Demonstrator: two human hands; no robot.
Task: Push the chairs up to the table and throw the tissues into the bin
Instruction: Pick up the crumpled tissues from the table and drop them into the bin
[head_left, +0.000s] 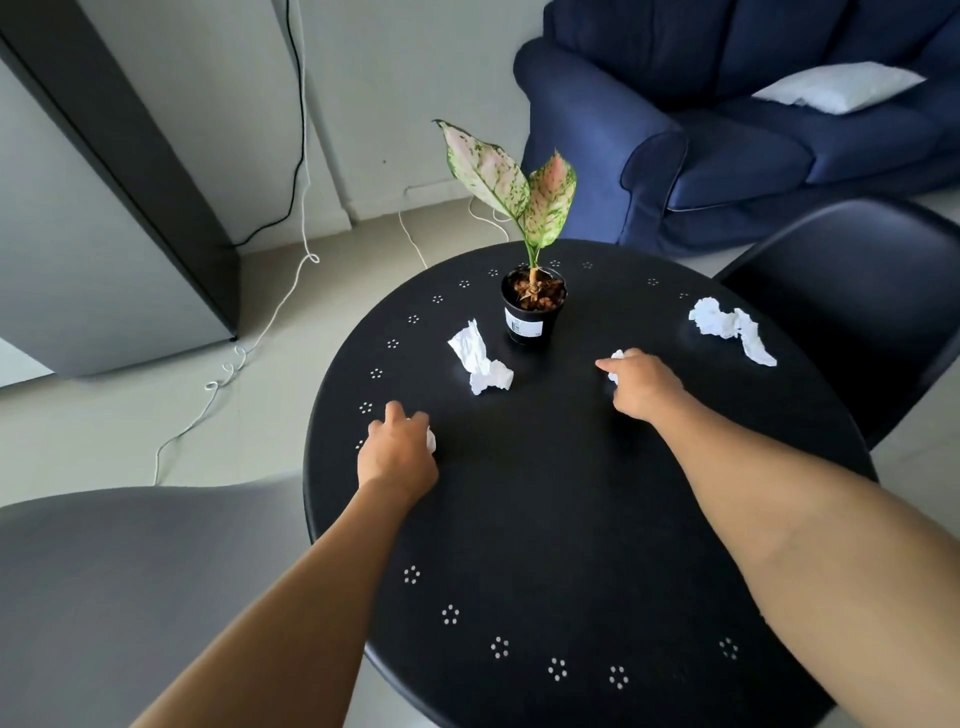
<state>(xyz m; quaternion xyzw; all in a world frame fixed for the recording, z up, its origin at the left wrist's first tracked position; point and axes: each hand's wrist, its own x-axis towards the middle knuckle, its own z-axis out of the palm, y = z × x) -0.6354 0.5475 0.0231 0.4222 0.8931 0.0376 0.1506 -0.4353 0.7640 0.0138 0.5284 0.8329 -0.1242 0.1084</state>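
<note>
The round black table (545, 519) carries crumpled white tissues. My left hand (397, 452) rests near the table's left edge, its fingers closed over a tissue whose white edge (430, 439) shows. My right hand (641, 384) is at the table's middle, curled around another tissue (616, 356), with the forefinger pointing left. One loose tissue (480, 358) lies between my hands, left of the plant pot. Another loose tissue (730, 327) lies at the right rim. A grey chair (130, 597) stands at the lower left and a black chair (852, 301) at the right, both against the table.
A potted plant (532, 306) with pink-green leaves stands at the table's far middle. A blue sofa (753, 145) with a white cushion (839, 85) is at the back right. A grey cabinet (93, 218) stands left, and cables (249, 343) trail over the floor. No bin is in view.
</note>
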